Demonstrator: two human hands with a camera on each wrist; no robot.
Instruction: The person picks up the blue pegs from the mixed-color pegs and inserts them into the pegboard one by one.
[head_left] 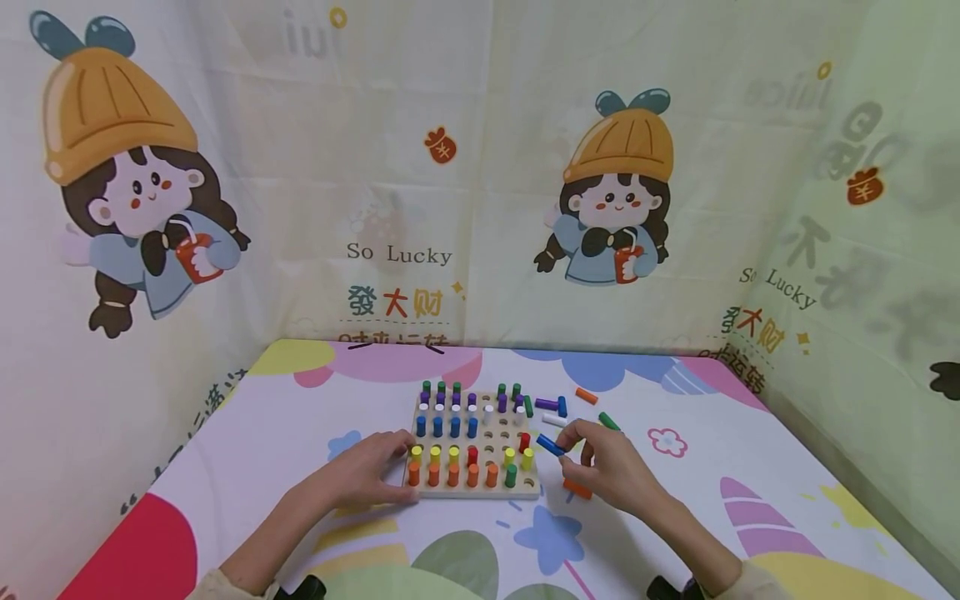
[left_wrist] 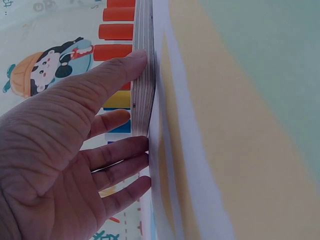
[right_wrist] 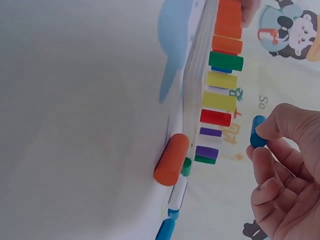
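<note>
A wooden pegboard lies on the table with rows of coloured pegs standing in it. My left hand rests at its left end, the thumb against the board's edge and the other fingers spread loosely beside it. Between thumb and fingertips, my right hand pinches a blue peg, held tilted just off the board's right side. Bare holes show in the blue row, and one shows at the front right corner. A red peg stands among the yellow ones, and a green peg ends the orange row.
Loose pegs lie right of the board: a purple peg, a white peg, an orange peg, a green peg and others. An orange peg lies under the right hand. A printed curtain hangs behind the table.
</note>
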